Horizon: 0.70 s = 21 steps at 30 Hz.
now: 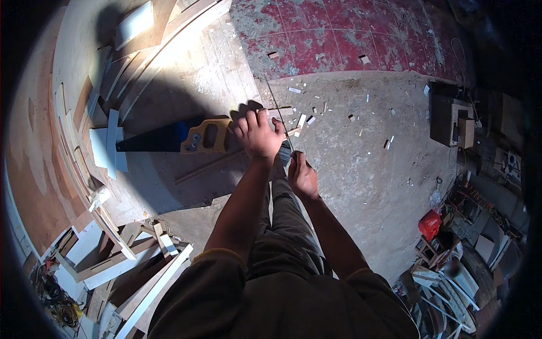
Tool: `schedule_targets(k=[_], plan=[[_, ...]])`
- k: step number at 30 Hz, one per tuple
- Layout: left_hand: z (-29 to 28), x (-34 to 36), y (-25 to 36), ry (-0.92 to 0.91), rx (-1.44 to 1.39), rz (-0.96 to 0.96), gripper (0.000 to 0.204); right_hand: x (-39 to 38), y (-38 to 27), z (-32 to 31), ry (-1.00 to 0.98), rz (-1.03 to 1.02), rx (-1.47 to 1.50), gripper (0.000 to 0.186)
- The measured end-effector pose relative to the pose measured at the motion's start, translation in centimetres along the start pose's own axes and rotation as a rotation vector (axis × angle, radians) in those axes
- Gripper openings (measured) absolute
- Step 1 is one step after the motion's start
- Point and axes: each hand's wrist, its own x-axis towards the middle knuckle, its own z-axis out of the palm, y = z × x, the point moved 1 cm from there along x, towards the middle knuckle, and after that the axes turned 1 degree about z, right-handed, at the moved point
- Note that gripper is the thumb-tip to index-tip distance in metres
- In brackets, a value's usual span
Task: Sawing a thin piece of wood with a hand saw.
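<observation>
My left hand (258, 135) is curled over small wood strips (281, 111) at the edge of a pale board (203, 178), pressing on them. Just right and below, my right hand (303, 178) grips the end of a long, thin dark tool (272, 96), which runs diagonally up past the strips; its exact kind is unclear. A handsaw (200, 135) with a yellow handle and dark blade lies flat left of my left hand. A long narrow wood strip (206, 166) lies below the saw, partly hidden by my left arm.
Leaning boards (39, 141) and a pile of offcuts (130, 265) are at left. Stained red tiles (339, 34) meet grey concrete (372, 186) scattered with small scraps. Boxy objects (451, 116), a red case (430, 223) and clutter line the right side.
</observation>
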Motion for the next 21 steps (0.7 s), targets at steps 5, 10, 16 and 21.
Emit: schedule_targets(k=[5,10,16,21], plan=[[0.05,-0.09,0.01,0.006,-0.001,-0.004,0.027,-0.28,0.34,0.47,0.016,-0.028,-0.009,0.027],[0.0,-0.17,-0.08,-0.012,0.004,-0.01,0.027,-0.2,0.24,0.2,0.004,-0.025,-0.021,0.027],[-0.01,-0.15,-0.13,-0.042,-0.003,-0.019,0.029,-0.04,0.2,-0.11,-0.05,-0.021,-0.044,0.026],[-0.16,-0.06,0.05,-0.028,0.007,-0.008,0.028,-0.06,0.68,0.62,-0.048,0.012,-0.073,0.023]])
